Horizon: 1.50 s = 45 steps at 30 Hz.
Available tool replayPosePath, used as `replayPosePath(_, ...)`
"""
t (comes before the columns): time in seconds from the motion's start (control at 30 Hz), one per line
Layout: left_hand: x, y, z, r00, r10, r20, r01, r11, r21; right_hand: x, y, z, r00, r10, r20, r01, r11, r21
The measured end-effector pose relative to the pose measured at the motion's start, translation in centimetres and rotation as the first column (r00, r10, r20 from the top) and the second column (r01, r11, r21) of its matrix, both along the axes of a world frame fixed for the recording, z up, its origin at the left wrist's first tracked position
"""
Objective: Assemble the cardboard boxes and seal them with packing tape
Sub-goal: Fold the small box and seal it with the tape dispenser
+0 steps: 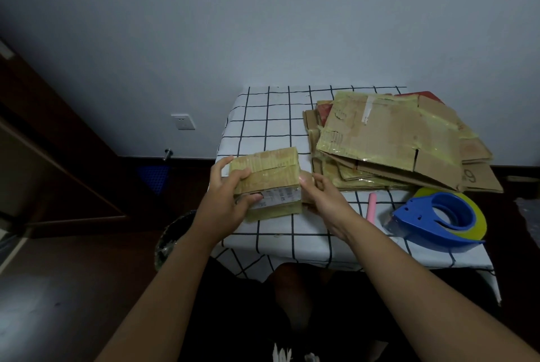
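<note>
A small cardboard box (267, 177), wrapped in yellowish tape and bearing a white label, sits over the left front part of the table. My left hand (226, 198) grips its left side, fingers curled over the top and front. My right hand (320, 196) holds its right end, thumb against the side. A blue tape dispenser (438, 219) with a yellowish roll lies on the table at the right front. A stack of flattened cardboard boxes (391, 139) lies at the back right.
The table wears a white cloth with a black grid (274, 119). A pink stick-like object (371, 208) lies between the box and the dispenser. A dark bin (172, 238) stands on the floor to the left. A wall stands close behind the table.
</note>
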<state>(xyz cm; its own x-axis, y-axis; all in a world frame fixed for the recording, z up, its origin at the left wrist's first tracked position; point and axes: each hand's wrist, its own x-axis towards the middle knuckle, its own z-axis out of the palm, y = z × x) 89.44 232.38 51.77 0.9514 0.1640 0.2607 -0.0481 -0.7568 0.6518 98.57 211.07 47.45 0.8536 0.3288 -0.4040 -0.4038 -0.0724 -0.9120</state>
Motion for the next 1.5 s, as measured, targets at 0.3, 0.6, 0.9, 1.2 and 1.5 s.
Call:
replayPosePath(0.3,1.2,0.3,-1.4,0.994,0.039,-0.101,-0.028,0.994,0.11,0.1,1.2,-0.5,0.967,0.133,0.217,-0.025,0.898,-0.438)
replayPosePath(0.6,2.0,0.2,-1.3,0.992,0.047,-0.121,-0.032,0.992,0.123,-0.6,1.8,-0.2,0.984,0.122,0.131,-0.068,0.931,-0.359)
replayPosePath(0.9,0.0,-1.9,-2.3,0.999,-0.021,-0.031,0.027,0.98,0.197,-1.5,-0.2,-0.3,0.999,0.044,0.017,-0.037,0.96,-0.279)
replayPosePath(1.2,0.2,-3.5,-4.1,0.989,-0.037,-0.143,0.065,0.98,0.19,-0.6,-2.6,2.2,0.782,0.127,0.61,0.241,0.842,-0.483)
replayPosePath(1.5,0.0,-3.0,-4.1,0.989,-0.043,-0.143,0.07,0.979,0.19,-1.7,-1.5,0.5,0.746,0.517,0.42,-0.099,0.71,-0.698)
